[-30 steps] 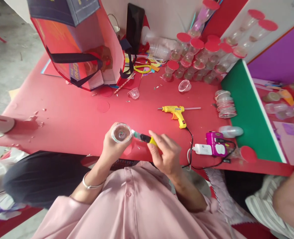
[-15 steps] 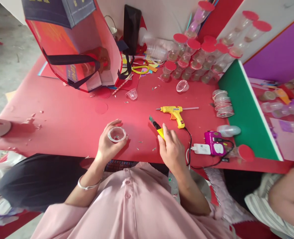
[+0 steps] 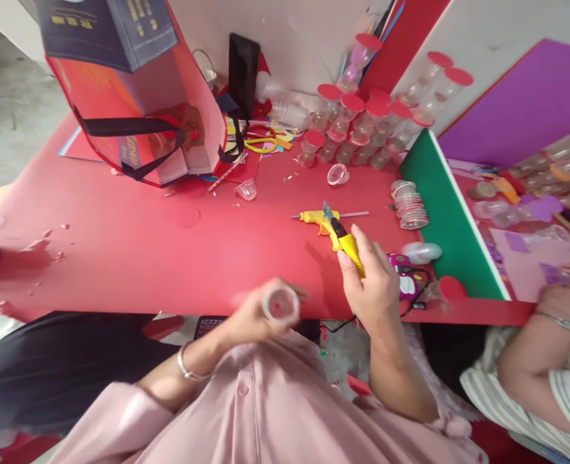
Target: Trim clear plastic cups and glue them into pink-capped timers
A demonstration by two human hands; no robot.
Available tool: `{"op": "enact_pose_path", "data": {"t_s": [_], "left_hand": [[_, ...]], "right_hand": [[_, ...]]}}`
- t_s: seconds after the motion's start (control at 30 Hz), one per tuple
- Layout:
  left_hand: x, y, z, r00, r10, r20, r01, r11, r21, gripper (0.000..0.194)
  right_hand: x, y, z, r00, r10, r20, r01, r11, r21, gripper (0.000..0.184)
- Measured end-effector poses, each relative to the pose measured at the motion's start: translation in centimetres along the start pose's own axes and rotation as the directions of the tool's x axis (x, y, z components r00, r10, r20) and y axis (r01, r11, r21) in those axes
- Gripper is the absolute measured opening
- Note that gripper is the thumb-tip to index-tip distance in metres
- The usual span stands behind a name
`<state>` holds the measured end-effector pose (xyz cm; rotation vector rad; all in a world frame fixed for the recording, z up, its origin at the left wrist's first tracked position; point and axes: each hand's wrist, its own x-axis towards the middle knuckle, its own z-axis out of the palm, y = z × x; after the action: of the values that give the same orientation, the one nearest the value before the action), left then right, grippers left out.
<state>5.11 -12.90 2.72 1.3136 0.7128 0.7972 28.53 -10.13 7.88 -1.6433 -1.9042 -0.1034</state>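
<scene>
My left hand (image 3: 256, 312) is closed round a small clear plastic cup (image 3: 281, 303), its round mouth facing up; both are blurred by motion near the table's front edge. In my right hand (image 3: 374, 283) is a yellow and black utility knife (image 3: 348, 250), its blade pointing up and away from me. Behind the knife lies a yellow glue gun (image 3: 313, 218) with a clear glue stick out of its back, partly covered by the knife. Farther off, two more clear cups (image 3: 246, 189) (image 3: 337, 174) lie apart on the red table (image 3: 169, 251).
Several hourglass shapes with red discs (image 3: 352, 116) stand at the back. A stack of clear lids (image 3: 409, 205) leans by a green divider (image 3: 453, 212). A red bag (image 3: 144, 96), yellow scissors (image 3: 260, 144) and a purple box (image 3: 405, 277) are about. A co-worker's arm (image 3: 531, 341) is at right.
My left hand has moved right and toward me with the cup. My right hand has shifted right with the knife, which now overlaps the glue gun. The camera view has turned slightly.
</scene>
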Motion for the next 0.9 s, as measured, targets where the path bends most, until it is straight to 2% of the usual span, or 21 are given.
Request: {"op": "enact_pose_path", "data": {"t_s": [0.07, 0.13, 0.2, 0.27, 0.33, 0.4, 0.47, 0.53, 0.63, 0.7, 0.73, 0.8, 0.87, 0.9], "left_hand": [[0.4, 1.6, -2.8, 0.975, 0.008, -0.222, -0.023, 0.997, -0.067, 0.032], [1.0, 3.4, -5.4, 0.931, 0.037, -0.363, -0.023, 0.999, 0.041, 0.036], [2.0, 4.7, -7.4, 0.892, 0.076, -0.445, -0.001, 0.986, 0.167, 0.039], [3.3, 5.1, -8.9, 0.869, 0.119, -0.479, 0.013, 0.965, 0.264, 0.041], [4.8, 4.8, -10.2, 0.883, 0.142, -0.447, 0.018, 0.942, 0.335, 0.042], [6.4, 3.8, -11.2, 0.912, 0.123, -0.391, 0.011, 0.947, 0.322, 0.042], [7.6, 2.6, -12.0, 0.922, 0.082, -0.379, -0.022, 0.987, 0.159, 0.041], [8.4, 1.6, -12.7, 0.923, 0.053, -0.381, -0.09, 0.993, -0.081, 0.037], [8.4, 0.8, -13.7, 0.953, 0.068, -0.295, -0.159, 0.942, -0.296, 0.031], [8.1, 1.0, -14.2, 0.971, 0.08, -0.226, -0.16, 0.918, -0.363, 0.028], [7.9, 1.3, -14.4, 0.975, 0.078, -0.209, -0.157, 0.905, -0.396, 0.027], [7.7, 1.8, -14.3, 0.977, 0.068, -0.203, -0.159, 0.866, -0.473, 0.025], [7.6, 2.2, -13.9, 0.971, 0.064, -0.23, -0.183, 0.819, -0.544, 0.025], [7.5, 2.3, -13.7, 0.964, 0.064, -0.259, -0.206, 0.796, -0.57, 0.025]], "right_hand": [[-0.4, -0.4, 1.1, 0.999, 0.019, 0.049, -0.021, 0.999, 0.037, 0.051], [-0.9, -1.3, 3.1, 0.99, 0.014, 0.14, -0.025, 0.996, 0.08, 0.049], [-1.3, -2.3, 5.0, 0.974, 0.003, 0.227, -0.027, 0.995, 0.1, 0.048], [-1.0, -3.0, 5.9, 0.964, 0.004, 0.264, -0.025, 0.997, 0.076, 0.047], [0.3, -3.2, 5.7, 0.966, 0.021, 0.258, -0.022, 1.0, 0.002, 0.046], [2.7, -2.9, 5.2, 0.97, 0.063, 0.236, -0.04, 0.994, -0.101, 0.045], [6.1, -2.2, 5.3, 0.965, 0.128, 0.229, -0.087, 0.979, -0.184, 0.044], [10.2, -1.3, 6.5, 0.951, 0.186, 0.248, -0.129, 0.965, -0.23, 0.044], [15.9, -0.1, 9.6, 0.877, 0.221, 0.428, -0.132, 0.965, -0.228, 0.037], [18.3, -0.1, 11.3, 0.851, 0.224, 0.475, -0.129, 0.966, -0.226, 0.035], [18.8, -0.6, 11.8, 0.852, 0.219, 0.475, -0.124, 0.967, -0.223, 0.037], [18.1, -2.8, 12.3, 0.9, 0.159, 0.405, -0.097, 0.981, -0.169, 0.047], [15.4, -6.2, 12.5, 0.974, 0.016, 0.224, -0.014, 1.0, -0.01, 0.055], [13.6, -8.2, 12.6, 0.987, -0.063, 0.149, 0.053, 0.996, 0.069, 0.058]]}}
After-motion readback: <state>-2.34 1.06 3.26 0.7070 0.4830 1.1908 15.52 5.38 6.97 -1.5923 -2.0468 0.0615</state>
